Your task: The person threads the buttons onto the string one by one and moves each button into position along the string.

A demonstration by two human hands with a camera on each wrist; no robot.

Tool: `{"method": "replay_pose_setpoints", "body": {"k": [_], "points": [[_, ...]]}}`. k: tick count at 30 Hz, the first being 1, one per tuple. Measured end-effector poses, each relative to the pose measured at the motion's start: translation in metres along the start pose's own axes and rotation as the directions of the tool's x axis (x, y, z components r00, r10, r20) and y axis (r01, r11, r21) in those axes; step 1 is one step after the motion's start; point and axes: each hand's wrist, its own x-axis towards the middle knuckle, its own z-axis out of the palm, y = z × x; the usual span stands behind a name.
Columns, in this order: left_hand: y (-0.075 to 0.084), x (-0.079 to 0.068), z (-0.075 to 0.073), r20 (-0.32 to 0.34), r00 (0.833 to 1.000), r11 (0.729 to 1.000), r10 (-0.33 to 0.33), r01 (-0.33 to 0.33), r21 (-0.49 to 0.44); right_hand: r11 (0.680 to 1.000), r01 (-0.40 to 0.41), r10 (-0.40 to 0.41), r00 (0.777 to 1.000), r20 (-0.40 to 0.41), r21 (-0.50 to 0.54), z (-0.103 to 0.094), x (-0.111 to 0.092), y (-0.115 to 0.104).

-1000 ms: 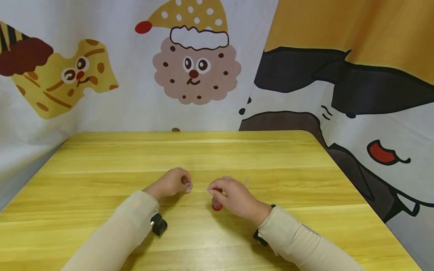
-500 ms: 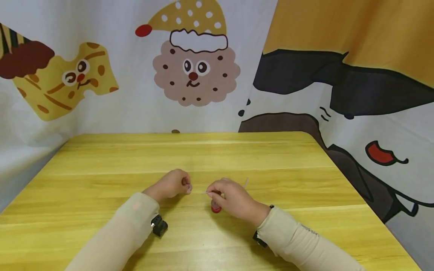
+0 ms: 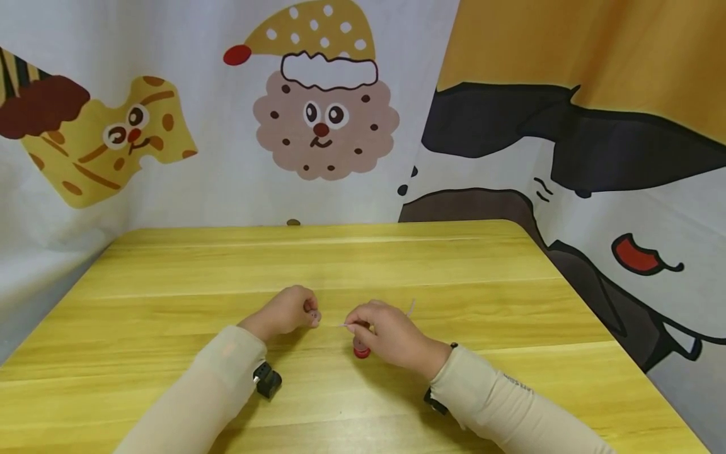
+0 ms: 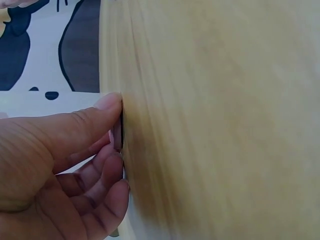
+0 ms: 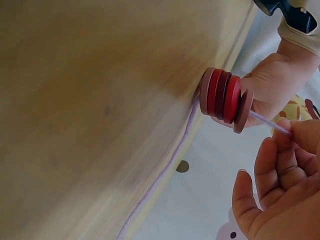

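My left hand [image 3: 288,309] pinches a small pinkish button [image 3: 315,315] between thumb and fingers. In the left wrist view the button [image 4: 118,134] is seen edge-on against the table. To its right, my right hand [image 3: 388,331] pinches a thin lilac string [image 5: 270,121] near its end, and a short tip points towards the left hand. Several red, dark red and pinkish buttons [image 5: 223,97] sit threaded on this string in a stack just below the right fingers. The string's tail runs over the tabletop behind the right hand. A gap separates the two hands.
Both hands work over the middle of a yellow wood-grain table [image 3: 317,265]. A curtain [image 3: 221,126] with cartoon prints hangs behind its far edge. Black wrist devices [image 3: 266,380] are strapped on at both sleeves.
The view has tilted slightly. Both hands keep their grips and nearly the same places, while the string's tip shows a little further out from the right fingers.
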Motion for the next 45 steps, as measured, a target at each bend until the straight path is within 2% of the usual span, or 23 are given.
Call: {"method": "replay_pose_setpoints", "body": {"k": [13, 24, 34, 40, 45], "points": [[-0.0025, 0.001, 0.0, -0.008, 1.0, 1.0, 0.014, -0.014, -0.002, 1.0, -0.02, 0.02, 0.999, 0.026, -0.006, 0.0018, 0.0017, 0.0023], [-0.0029, 0.0025, 0.0009, -0.028, 0.998, 0.999, 0.052, -0.052, -0.013, 1.0, -0.028, 0.028, 0.999, 0.034, 0.0, 0.0016, 0.0015, 0.003], [-0.0012, 0.0016, -0.002, -0.087, 0.995, 0.997, 0.047, -0.052, -0.064, 1.0, -0.01, 0.01, 1.0, 0.026, -0.011, 0.0017, 0.0018, 0.0028], [0.0033, -0.0009, -0.004, -0.096, 0.995, 0.99, 0.034, -0.046, -0.13, 1.0, -0.014, 0.015, 1.0, 0.019, -0.016, 0.0019, 0.002, 0.0031], [0.0047, -0.0029, -0.0038, -0.105, 0.994, 0.989, 0.022, -0.037, -0.144, 1.0, -0.016, 0.016, 1.0, 0.014, -0.025, 0.0025, 0.0022, 0.0036]]}}
